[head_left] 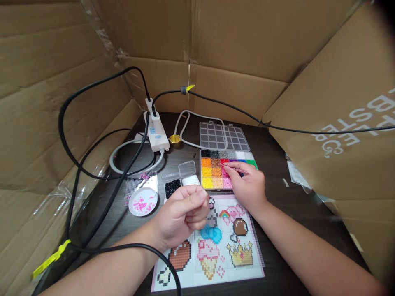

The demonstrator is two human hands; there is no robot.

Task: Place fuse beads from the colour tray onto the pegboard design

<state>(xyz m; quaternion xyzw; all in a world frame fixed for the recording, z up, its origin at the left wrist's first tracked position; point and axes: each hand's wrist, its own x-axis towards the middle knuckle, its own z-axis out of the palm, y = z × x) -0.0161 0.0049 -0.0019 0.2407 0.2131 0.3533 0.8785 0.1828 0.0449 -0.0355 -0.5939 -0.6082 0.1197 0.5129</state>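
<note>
My right hand pinches slim pink tweezers, their tip over the brown and red compartments of an open bead box. Small beads sorted by colour fill the box. Closed with the thumb on top, my left hand hovers above a pattern sheet; whatever its fingers hold, if anything, is hidden. The sheet carries pixel pictures, including an ice cream and a crown, under a clear pegboard. Between the left hand and the box stand small containers of black beads and white beads.
Left of my hand, a white dish of pink beads overlaps a clear pegboard. Behind are a white power strip and a gold cup. A black cable loops across the left side. Cardboard walls surround the dark table.
</note>
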